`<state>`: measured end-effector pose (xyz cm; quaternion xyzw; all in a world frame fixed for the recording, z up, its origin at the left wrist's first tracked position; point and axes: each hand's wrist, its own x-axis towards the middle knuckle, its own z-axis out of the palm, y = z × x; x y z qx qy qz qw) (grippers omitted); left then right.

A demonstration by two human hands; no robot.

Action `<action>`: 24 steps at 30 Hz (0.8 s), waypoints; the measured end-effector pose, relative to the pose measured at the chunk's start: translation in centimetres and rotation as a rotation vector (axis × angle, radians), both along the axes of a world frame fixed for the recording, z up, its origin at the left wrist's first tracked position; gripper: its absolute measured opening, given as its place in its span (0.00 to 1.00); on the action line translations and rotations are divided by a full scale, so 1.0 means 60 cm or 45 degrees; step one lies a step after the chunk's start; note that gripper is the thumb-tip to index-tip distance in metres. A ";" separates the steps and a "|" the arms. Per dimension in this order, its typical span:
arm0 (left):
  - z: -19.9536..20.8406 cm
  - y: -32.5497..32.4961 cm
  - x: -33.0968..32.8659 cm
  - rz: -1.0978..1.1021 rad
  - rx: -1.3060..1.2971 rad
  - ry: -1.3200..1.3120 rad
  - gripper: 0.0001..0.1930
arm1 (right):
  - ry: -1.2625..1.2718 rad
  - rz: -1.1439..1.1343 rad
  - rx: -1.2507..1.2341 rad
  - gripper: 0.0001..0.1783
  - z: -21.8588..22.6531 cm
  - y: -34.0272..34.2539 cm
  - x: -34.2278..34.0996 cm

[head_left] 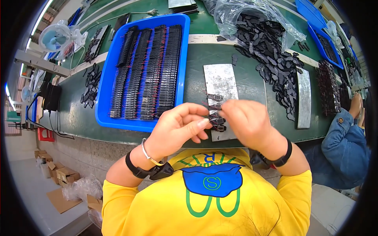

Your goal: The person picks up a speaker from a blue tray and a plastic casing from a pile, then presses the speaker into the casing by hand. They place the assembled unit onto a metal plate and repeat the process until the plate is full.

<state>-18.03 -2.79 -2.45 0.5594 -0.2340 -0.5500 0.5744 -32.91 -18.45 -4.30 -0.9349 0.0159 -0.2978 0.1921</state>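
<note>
A pale metal plate lies on the green table in front of me, with several small black parts in a row along it, some with thin red wire. My left hand is just left of this row, fingers loosely curled, thumb and forefinger apart, with nothing visible between them. Over the row's right side is my right hand, its fingertips pinched together at the parts. What the pinch holds, if anything, is hidden by the fingers.
A blue tray at left holds several packed columns of black parts with red wires. Loose flat black pieces spill from a clear plastic bag. Another metal plate lies at right. A co-worker's blue sleeve shows at far right.
</note>
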 end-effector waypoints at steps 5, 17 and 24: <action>-0.012 -0.016 -0.005 -0.144 0.015 0.069 0.10 | -0.090 0.036 -0.163 0.13 0.001 0.028 -0.027; -0.029 -0.017 -0.029 -0.173 -0.095 -0.064 0.11 | -0.109 0.087 0.364 0.18 -0.011 0.025 -0.053; -0.034 -0.016 -0.036 -0.194 -0.189 -0.492 0.16 | -0.115 0.049 0.370 0.17 -0.018 0.022 -0.065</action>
